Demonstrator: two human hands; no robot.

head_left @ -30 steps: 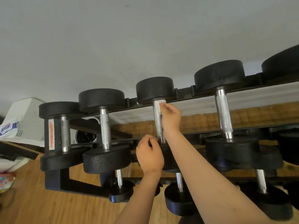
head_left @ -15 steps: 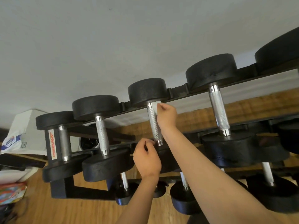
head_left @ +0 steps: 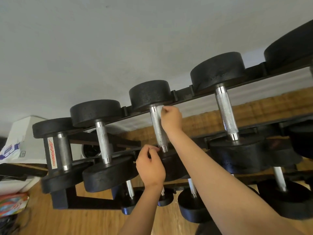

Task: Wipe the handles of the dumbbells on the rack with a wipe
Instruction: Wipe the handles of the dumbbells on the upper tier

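A black rack (head_left: pixel 184 97) holds a row of dumbbells on its top tier, w/ smaller ones on the tier below. The right hand (head_left: pixel 171 118) is up at the far end of the third dumbbell handle (head_left: pixel 158 128), just under its far weight (head_left: pixel 149 94). Its fingers are curled shut, pinching a small white wipe (head_left: pixel 159 111) against the right side of the knurled handle. The wipe touches the handle near the smooth collar; most of it is hidden by the fingers.

The left hand (head_left: pixel 149 167) sits nearer and lower, by the near end of the same handle. Fingers are curled in loosely, thumb and forefinger close together just left of the handle's end; can't tell if they touch the metal or hold anything.

To the left, the second dumbbell (head_left: pixel 103 138) and the one at the rack's left end (head_left: pixel 63 151), beside an orange-lettered label (head_left: pixel 52 153). To the right, a bigger dumbbell (head_left: pixel 226 112). Wood floor (head_left: pixel 84 221) below, grey wall (head_left: pixel 118 39) behind, a white box (head_left: pixel 25 133) at far left.
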